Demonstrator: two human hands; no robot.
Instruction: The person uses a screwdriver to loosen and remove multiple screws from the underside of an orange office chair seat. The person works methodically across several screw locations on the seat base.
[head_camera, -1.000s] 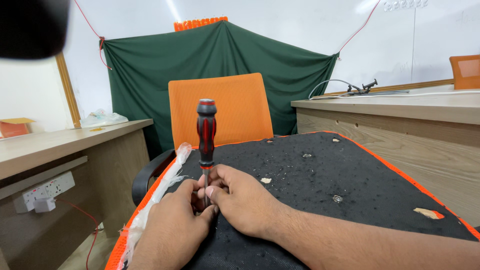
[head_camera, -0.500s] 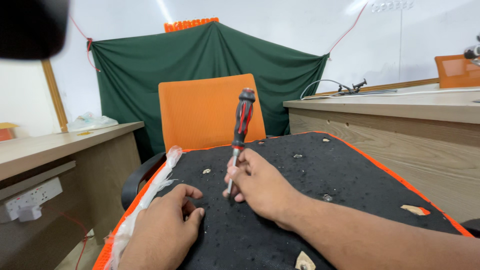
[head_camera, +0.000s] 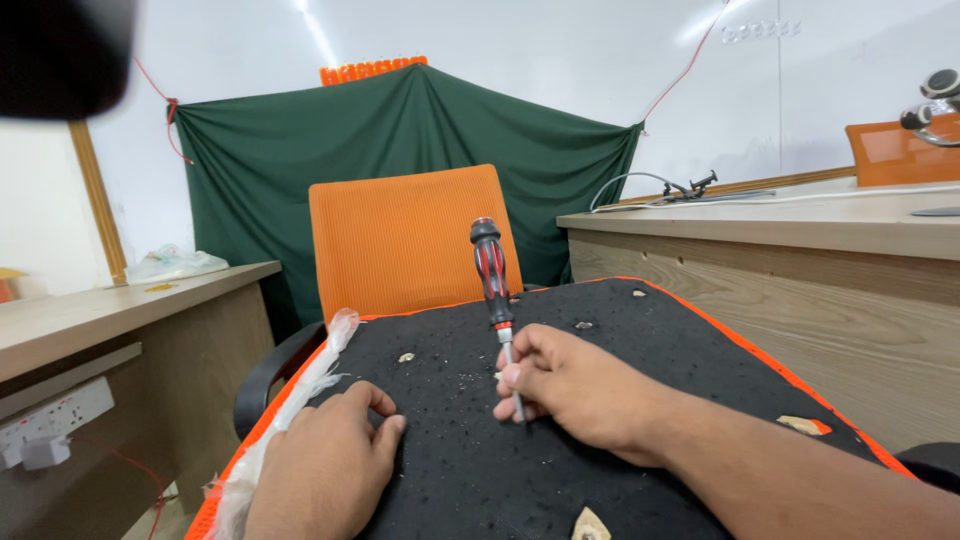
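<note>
Nearest the camera, the left hand (head_camera: 325, 462) lies palm down on the black underside of an upturned chair seat (head_camera: 690, 350), fingers loosely curled and holding nothing, just beside a strip of clear plastic wrap (head_camera: 290, 405) bunched along the seat's orange edge. Beside it, the right hand (head_camera: 570, 385) has its fingertips pinched around the bare metal shaft of a screwdriver (head_camera: 491, 275), whose tip meets the black fabric while the red and black handle stands free above, leaning slightly away toward the left. The tool looks rigid and fairly light; the ribbed handle would likely give the surest hold for turning, whereas the thin shaft looks smooth and may slip between the fingers, serving better for steadying the tip. Small screws or fittings dot the fabric, one near the middle (head_camera: 406, 357) and another further up (head_camera: 583, 325), and a torn pale patch (head_camera: 803, 425) shows near the right edge. Behind the seat stands an orange mesh chair back (head_camera: 400, 245), flanked by a wooden desk with a power strip (head_camera: 50, 415) on the left and another wooden desk (head_camera: 780, 235) carrying cables on the right. Farthest back, a dark green cloth (head_camera: 400, 125) hangs against a white wall.
</note>
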